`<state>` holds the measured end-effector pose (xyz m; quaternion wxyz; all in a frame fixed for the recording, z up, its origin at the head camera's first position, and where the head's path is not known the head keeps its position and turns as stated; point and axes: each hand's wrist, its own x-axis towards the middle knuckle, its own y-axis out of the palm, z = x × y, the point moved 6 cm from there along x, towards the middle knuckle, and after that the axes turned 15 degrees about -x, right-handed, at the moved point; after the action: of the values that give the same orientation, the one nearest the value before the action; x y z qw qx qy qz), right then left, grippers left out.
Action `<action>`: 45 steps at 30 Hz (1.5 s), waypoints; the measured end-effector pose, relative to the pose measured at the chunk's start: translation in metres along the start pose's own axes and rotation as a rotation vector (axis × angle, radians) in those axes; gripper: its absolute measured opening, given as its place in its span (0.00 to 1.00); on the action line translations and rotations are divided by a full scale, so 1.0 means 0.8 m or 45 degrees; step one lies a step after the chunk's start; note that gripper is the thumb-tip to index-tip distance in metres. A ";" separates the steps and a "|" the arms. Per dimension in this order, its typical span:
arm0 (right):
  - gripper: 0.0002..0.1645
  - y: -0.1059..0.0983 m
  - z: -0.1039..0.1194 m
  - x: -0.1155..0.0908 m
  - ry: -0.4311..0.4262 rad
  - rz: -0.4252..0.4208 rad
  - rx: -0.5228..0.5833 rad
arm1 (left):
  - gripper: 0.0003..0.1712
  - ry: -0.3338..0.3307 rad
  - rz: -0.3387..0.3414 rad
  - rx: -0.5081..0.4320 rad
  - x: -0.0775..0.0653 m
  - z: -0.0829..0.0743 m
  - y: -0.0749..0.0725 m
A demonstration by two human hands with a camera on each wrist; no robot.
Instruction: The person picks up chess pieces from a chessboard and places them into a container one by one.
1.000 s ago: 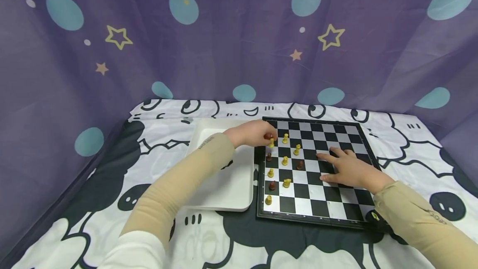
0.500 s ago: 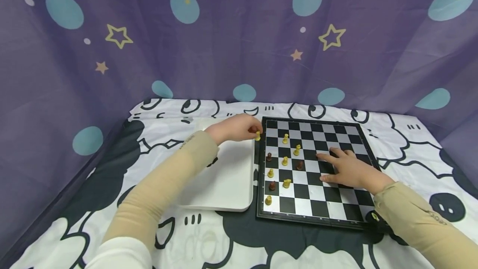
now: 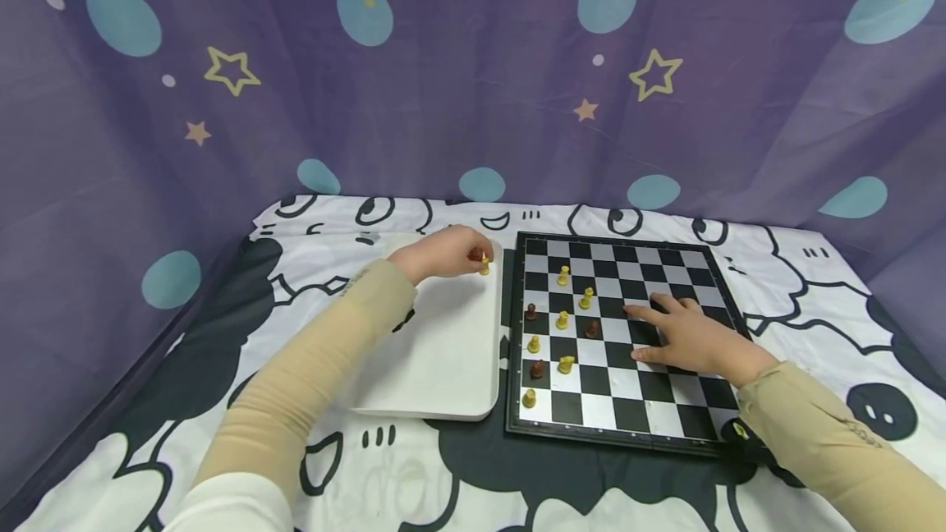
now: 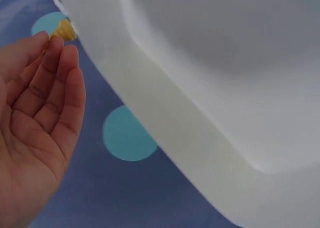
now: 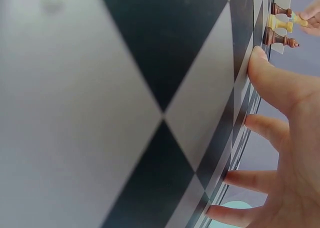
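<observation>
Over the far right part of the white tray (image 3: pixel 443 351), my left hand (image 3: pixel 441 253) pinches a yellow chess piece (image 3: pixel 484 267) between thumb and fingertips; a reddish-brown spot shows beside it among the fingers. In the left wrist view the yellow piece's ridged end sticks out past the fingertips (image 4: pixel 55 43). My right hand (image 3: pixel 687 337) lies with spread fingers on the right half of the chessboard (image 3: pixel 621 380). Along the board's left side stand several pieces, among them a yellow knight (image 3: pixel 566 364), a yellow piece (image 3: pixel 529 397) and a brown piece (image 3: pixel 592 327).
The tray stands just left of the board, a narrow gap between them. Both lie on a cartoon-print cloth (image 3: pixel 392 466). Behind hangs a purple curtain (image 3: pixel 473 89) with stars and blue ovals.
My left hand has lifted the yellow chess piece off the board's left edge and carried it left, over the tray. The right hand has stayed in place.
</observation>
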<state>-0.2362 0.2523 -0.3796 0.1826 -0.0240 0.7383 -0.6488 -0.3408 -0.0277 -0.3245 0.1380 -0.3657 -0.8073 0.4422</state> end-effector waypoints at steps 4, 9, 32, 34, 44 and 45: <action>0.48 -0.001 0.000 -0.002 -0.010 -0.012 0.006 | 0.13 -0.057 0.021 0.015 0.003 0.012 0.002; 0.48 -0.001 -0.001 -0.002 -0.014 -0.016 0.013 | 0.12 -0.069 0.041 0.006 0.010 0.025 0.007; 0.48 0.003 -0.001 -0.001 -0.003 0.002 0.024 | 0.06 -0.186 0.103 0.064 0.024 0.048 0.024; 0.48 0.002 -0.001 -0.001 -0.002 0.001 0.023 | 0.06 -0.182 0.104 0.070 0.024 0.048 0.025; 0.48 0.002 0.000 -0.002 0.000 -0.016 0.012 | 0.05 -0.181 0.094 0.069 0.026 0.050 0.025; 0.48 0.002 0.000 -0.002 0.002 -0.015 0.012 | 0.06 -0.189 0.095 0.068 0.026 0.051 0.025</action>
<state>-0.2346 0.2531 -0.3810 0.1784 -0.0272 0.7353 -0.6532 -0.3678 -0.0309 -0.3660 0.0710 -0.3580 -0.7890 0.4942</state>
